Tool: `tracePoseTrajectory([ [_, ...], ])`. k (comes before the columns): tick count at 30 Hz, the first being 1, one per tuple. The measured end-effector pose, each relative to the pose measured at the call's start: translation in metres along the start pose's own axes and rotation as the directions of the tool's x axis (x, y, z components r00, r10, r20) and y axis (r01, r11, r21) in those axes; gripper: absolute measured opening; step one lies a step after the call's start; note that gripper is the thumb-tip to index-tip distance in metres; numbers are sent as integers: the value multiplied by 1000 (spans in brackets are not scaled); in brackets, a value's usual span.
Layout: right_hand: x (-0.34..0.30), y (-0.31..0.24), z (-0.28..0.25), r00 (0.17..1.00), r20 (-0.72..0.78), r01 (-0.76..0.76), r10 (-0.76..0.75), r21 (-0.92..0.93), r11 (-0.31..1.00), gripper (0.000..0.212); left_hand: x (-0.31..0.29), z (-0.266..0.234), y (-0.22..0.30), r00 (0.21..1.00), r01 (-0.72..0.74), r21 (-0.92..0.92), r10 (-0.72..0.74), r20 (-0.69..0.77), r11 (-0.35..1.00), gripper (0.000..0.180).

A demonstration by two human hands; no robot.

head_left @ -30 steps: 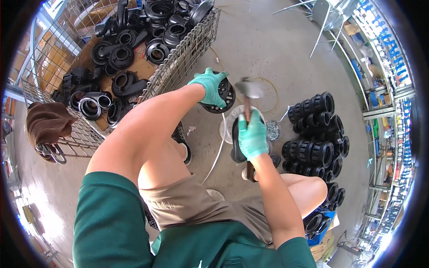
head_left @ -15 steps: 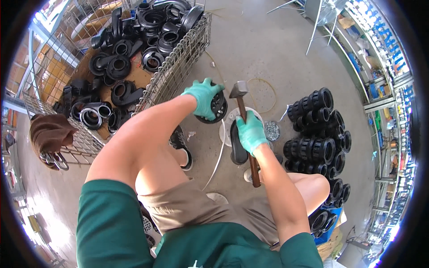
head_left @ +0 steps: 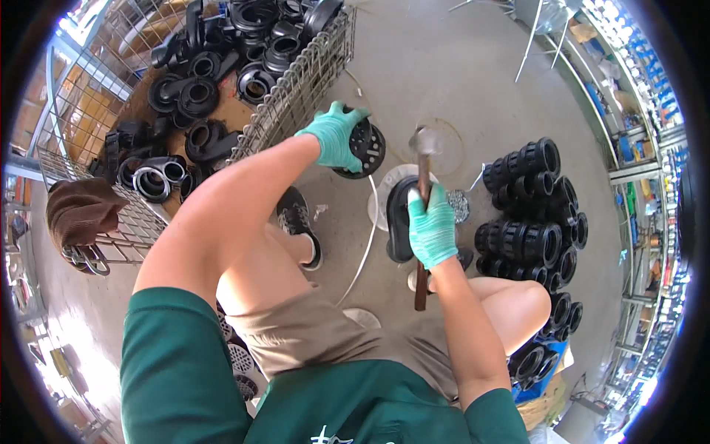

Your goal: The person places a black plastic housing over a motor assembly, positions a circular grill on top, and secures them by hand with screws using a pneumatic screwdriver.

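A green glove covers my left hand [head_left: 334,138], its fingers closed over the edge of a black round perforated disc [head_left: 369,150]. My right hand [head_left: 433,228], also gloved, grips the wooden handle of a hammer [head_left: 423,174]. The hammer head points away from me and is blurred. Just left of the handle, a black rounded plastic part [head_left: 399,222] stands out over a white round surface [head_left: 379,198] between my legs. The glove and handle cover some of that part's right side.
At the far left, a wire basket [head_left: 296,103] holds many black plastic fittings [head_left: 198,98]. Black ribbed fittings [head_left: 521,244] are stacked on the floor at right. A container of small metal hardware [head_left: 460,206] sits beside my right hand. A brown cloth [head_left: 85,211] hangs on the basket's corner.
My left hand has moved the disc farther from me. The hammer has swung, its head shifting to the right and blurring. The black plastic part has also shifted slightly away in the view.
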State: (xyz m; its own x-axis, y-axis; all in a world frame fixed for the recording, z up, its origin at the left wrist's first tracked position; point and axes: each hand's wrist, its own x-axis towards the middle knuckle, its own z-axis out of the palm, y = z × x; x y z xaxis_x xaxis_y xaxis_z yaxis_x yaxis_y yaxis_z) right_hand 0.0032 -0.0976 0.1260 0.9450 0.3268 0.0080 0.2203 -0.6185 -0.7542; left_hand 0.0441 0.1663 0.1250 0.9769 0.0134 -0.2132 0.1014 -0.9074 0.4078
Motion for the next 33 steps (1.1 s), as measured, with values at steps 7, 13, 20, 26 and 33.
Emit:
tracePoseTrajectory([
  [7,19,30,16,991,135,-19,13,46,999,25,1,14,19,995,-14,28,11,101,1000,115],
  [13,2,-33,-5,996,92,-4,-20,255,967,21,-7,15,-15,996,37,34,-40,78,999,116],
  [20,29,56,26,943,299,-177,149,69,982,25,-3,13,31,981,-4,28,-1,195,1000,112],
  [26,-1,-20,-3,985,162,-116,66,323,939,18,-10,31,-16,988,81,-21,-77,132,997,114],
  [33,8,43,24,919,314,-307,237,195,932,26,1,24,-4,985,96,-11,-93,143,995,109],
])
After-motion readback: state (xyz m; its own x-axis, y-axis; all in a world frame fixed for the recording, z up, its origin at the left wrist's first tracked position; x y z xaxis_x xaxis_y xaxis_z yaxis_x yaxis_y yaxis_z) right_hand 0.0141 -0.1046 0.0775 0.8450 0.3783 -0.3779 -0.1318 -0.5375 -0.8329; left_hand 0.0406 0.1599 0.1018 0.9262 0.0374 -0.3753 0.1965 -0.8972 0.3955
